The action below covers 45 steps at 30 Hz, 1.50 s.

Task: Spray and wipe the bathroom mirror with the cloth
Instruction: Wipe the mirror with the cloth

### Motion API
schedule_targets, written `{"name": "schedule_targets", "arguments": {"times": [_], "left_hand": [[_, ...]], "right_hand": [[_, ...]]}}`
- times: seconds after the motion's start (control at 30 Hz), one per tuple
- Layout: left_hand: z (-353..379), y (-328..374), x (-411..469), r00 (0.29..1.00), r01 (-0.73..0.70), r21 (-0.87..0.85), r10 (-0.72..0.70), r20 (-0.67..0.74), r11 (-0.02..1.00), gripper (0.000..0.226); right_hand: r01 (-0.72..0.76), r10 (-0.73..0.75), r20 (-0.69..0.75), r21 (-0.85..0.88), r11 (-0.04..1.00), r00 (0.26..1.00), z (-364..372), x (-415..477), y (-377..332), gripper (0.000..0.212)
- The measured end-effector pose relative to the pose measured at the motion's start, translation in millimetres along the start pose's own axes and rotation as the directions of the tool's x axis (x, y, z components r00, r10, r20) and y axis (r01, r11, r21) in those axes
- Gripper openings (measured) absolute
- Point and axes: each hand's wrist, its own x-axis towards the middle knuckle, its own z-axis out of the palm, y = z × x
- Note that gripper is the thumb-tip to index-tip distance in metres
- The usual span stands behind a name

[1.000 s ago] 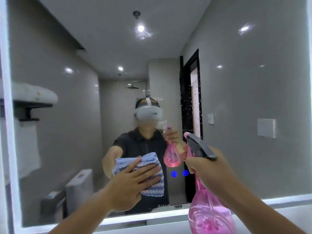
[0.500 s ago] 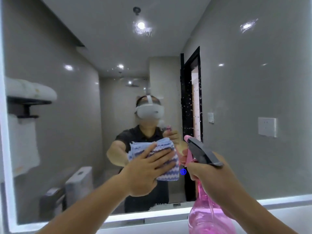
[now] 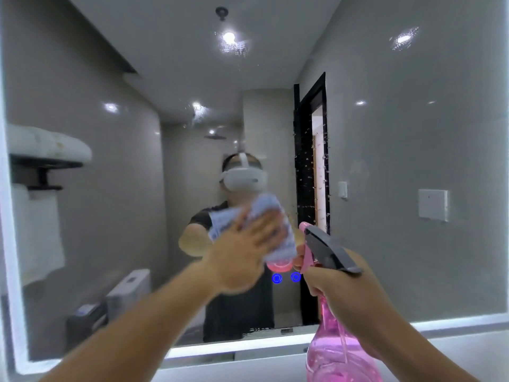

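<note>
Wipe pass on sprayed glass, cloth hand blurred mid-stroke.

Nearest, right hand (image 3: 341, 288) wrapped closed round neck of pink spray bottle (image 3: 340, 354), one finger at trigger, nozzle aimed at mirror (image 3: 413, 161). Further out, left hand (image 3: 242, 252) flat, fingers spread open, pressing blue cloth (image 3: 272, 227) against glass near centre. Droplets (image 3: 311, 172) sit up-right of cloth, over the dark door reflection. Best: keep palm flat, even pressure, overlapping strokes toward droplets; keep bottle clear of the cloth's path.
</note>
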Motion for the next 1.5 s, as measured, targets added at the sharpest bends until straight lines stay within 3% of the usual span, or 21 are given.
{"name": "schedule_targets", "arguments": {"times": [0.1, 0.13, 0.2, 0.27, 0.37, 0.5, 0.63, 0.7, 0.73, 0.8, 0.87, 0.93, 1.0, 1.07, 1.13, 1.2, 1.27, 1.33, 1.4, 1.47, 1.5], "left_hand": [[0, 0, -26, 0.960, -0.235, 0.023, 0.228, 0.163, 0.972, 0.063], [-3, -17, -19, 0.959, -0.243, 0.050, 0.233, 0.160, 0.969, 0.064], [-20, -56, 8, 1.000, -0.003, 0.060, 0.002, 0.007, 0.998, 0.065], [-38, -100, 38, 0.936, 0.341, -0.032, -0.343, -0.080, 0.939, 0.063], [-43, -101, 59, 0.887, 0.456, -0.092, -0.460, -0.032, 0.885, 0.062], [-8, -17, 10, 0.996, 0.079, -0.047, -0.081, -0.025, 0.996, 0.068], [-1, 1, -27, 0.966, -0.128, -0.109, 0.149, 0.213, 0.986, 0.059], [-9, -33, -11, 0.993, -0.070, 0.060, 0.063, 0.102, 0.996, 0.060], [-21, -55, 3, 0.997, 0.067, 0.136, -0.070, 0.017, 0.988, 0.063], [-43, -96, 28, 0.933, 0.359, 0.052, -0.359, -0.009, 0.932, 0.061], [-49, -104, 43, 0.880, 0.474, -0.047, -0.474, 0.019, 0.879, 0.060], [-42, -82, 40, 0.923, 0.384, -0.051, -0.382, 0.049, 0.922, 0.061], [-25, -51, 14, 0.990, 0.128, -0.062, -0.124, 0.074, 0.990, 0.064], [-13, -38, -28, 0.991, -0.063, 0.003, 0.062, 0.121, 0.998, 0.067], [-11, -50, -67, 0.985, -0.127, 0.045, 0.120, 0.127, 0.991, 0.066], [-16, -70, -88, 0.992, -0.056, 0.045, 0.050, 0.118, 0.997, 0.062], [-25, -97, -78, 0.986, 0.165, 0.020, -0.166, 0.036, 0.986, 0.058], [-39, -124, -42, 0.888, 0.457, -0.049, -0.459, -0.035, 0.888, 0.065], [-48, -141, -1, 0.755, 0.643, -0.118, -0.652, -0.065, 0.757, 0.069], [-49, -131, 33, 0.723, 0.675, -0.124, -0.685, -0.090, 0.728, 0.069], [-44, -116, 43, 0.768, 0.615, -0.140, -0.630, -0.114, 0.776, 0.067]], "right_hand": [[0.015, -0.015, 0.035, 0.018, 1.000, 0.999, 2, -2, -10, 0.043], [0.021, -0.021, 0.027, 0.013, 1.000, 0.999, 1, -3, -13, 0.043], [0.008, -0.008, -0.014, -0.029, 1.000, 1.000, -2, -5, -13, 0.046], [-0.038, 0.034, -0.061, -0.050, 0.998, 0.998, -5, -6, -13, 0.044], [-0.146, 0.142, -0.048, -0.079, 0.986, 0.989, -5, -7, -14, 0.036], [-0.043, 0.043, -0.008, -0.039, 0.998, 0.999, 4, -12, -18, 0.038], [-0.006, 0.006, -0.003, 0.008, 1.000, 1.000, 10, -9, -23, 0.039], [-0.001, 0.001, -0.015, -0.017, 1.000, 1.000, 7, -9, -24, 0.036], [0.005, -0.006, -0.023, -0.033, 0.999, 1.000, 4, -9, -24, 0.036], [0.009, -0.011, -0.039, -0.056, 0.998, 0.999, 0, -11, -25, 0.042], [0.017, -0.019, -0.034, -0.043, 0.999, 0.999, -2, -10, -24, 0.046], [0.029, -0.031, -0.040, -0.036, 0.999, 0.999, -1, -7, -21, 0.036], [0.041, -0.042, -0.058, -0.015, 0.999, 0.997, 1, -1, -21, 0.013], [0.031, -0.030, -0.084, 0.011, 0.999, 0.996, 3, 7, -21, 0.008], [0.004, -0.002, -0.104, 0.020, 1.000, 0.995, 4, 14, -20, 0.004], [-0.016, 0.017, -0.099, 0.013, 1.000, 0.995, 6, 19, -20, 0.010], [-0.014, 0.016, -0.099, 0.021, 1.000, 0.995, 7, 21, -18, 0.027], [-0.001, 0.004, -0.107, 0.031, 1.000, 0.994, 6, 18, -14, 0.026], [0.006, -0.004, -0.094, 0.024, 1.000, 0.996, 2, 12, -12, 0.011], [0.046, -0.041, -0.110, 0.052, 0.998, 0.993, -3, 8, -8, 0.031], [0.066, -0.057, -0.123, 0.064, 0.996, 0.991, -5, 7, -6, 0.037]]}}
